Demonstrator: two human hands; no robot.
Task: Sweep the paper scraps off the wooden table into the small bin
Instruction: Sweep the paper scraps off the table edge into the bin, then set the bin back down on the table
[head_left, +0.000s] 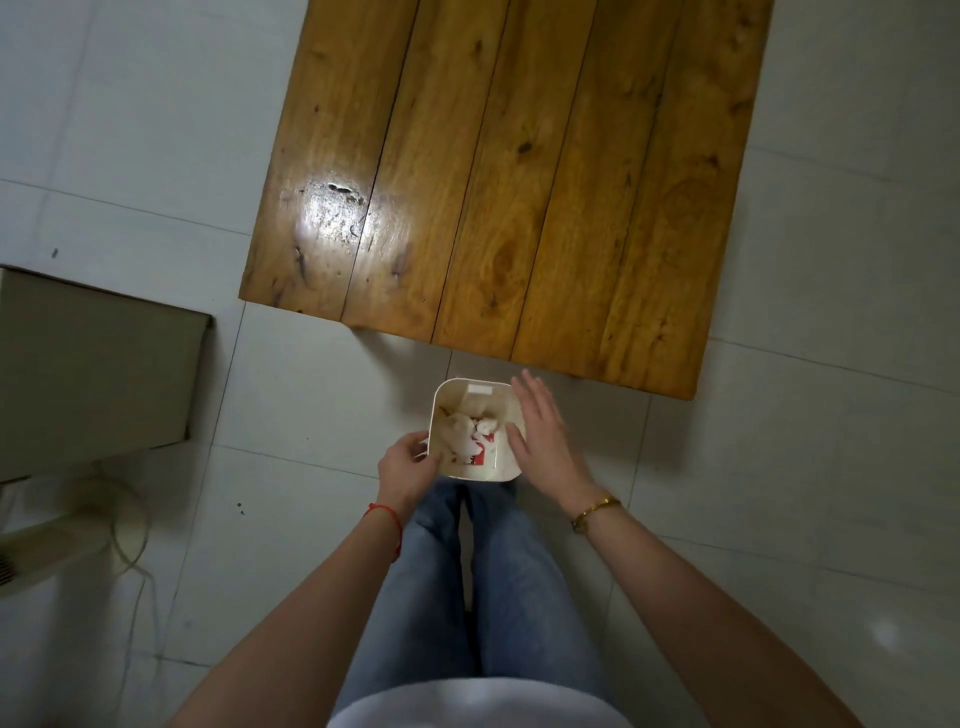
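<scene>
A small white square bin (457, 387) sits just in front of the wooden table's near edge, above my legs. Inside it lie white and red paper scraps (475, 441). My left hand (408, 465) grips the bin's left rim near its near corner. Over the bin's right rim hovers my right hand (543, 434), flat with fingers spread and nothing in it. The wooden table (519, 171) of broad varnished planks fills the upper middle; I see no scraps on its surface.
Pale floor tiles (805, 467) surround the table. A beige box-like cabinet (93, 374) stands at the left, with a fan base and its cable (124, 535) below it. My jeans-clad legs (483, 582) are under the bin.
</scene>
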